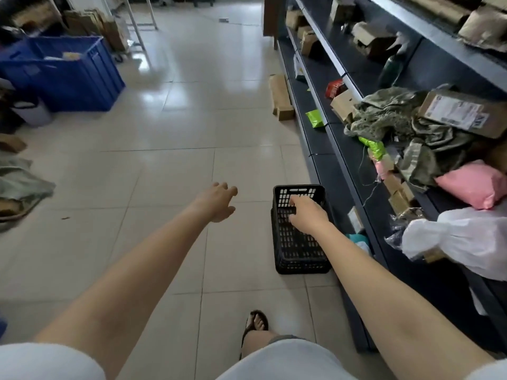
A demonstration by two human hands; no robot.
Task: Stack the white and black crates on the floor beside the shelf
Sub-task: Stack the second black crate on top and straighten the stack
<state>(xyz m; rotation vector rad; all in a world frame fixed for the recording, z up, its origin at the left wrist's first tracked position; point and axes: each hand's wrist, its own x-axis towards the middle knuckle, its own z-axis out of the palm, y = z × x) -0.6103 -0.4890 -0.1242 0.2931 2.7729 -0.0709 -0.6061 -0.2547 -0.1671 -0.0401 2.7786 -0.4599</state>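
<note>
the black crate (300, 242) stands on the tiled floor (164, 174), just beside the bottom board of the dark shelf (326, 171) on the person's right. its walls are a grid of small slots, with a handle slot in the far wall. a second rim shows low around its base, so it may sit nested in another black crate, though that cannot be told for sure.

the right hand (308, 215) reaches out over the crate's open top, palm down. its fingers (295, 201) are loosely spread and released, grasping nothing; whether the tips touch the far wall of the crate cannot be told. the left hand (219, 201) hangs in the air over bare tiles, well left of the crate, fingers relaxed and a little curled, grasping nothing.

below the arms a foot in a dark sandal (256, 322) rests on the floor, near the crate's near end.

the shelf is crowded (mostly parcels and cloth): a pink bag (472, 185), a white plastic bag (461, 237) nearer the person, a heap of olive cloth (392, 116), a labelled cardboard box (461, 111) lying on that cloth, and a green packet (315, 118) on the lower board. a long cardboard box (281, 97) lies on the floor against the shelf, farther along. across the room to the left stands a big blue crate (65, 72).
</note>
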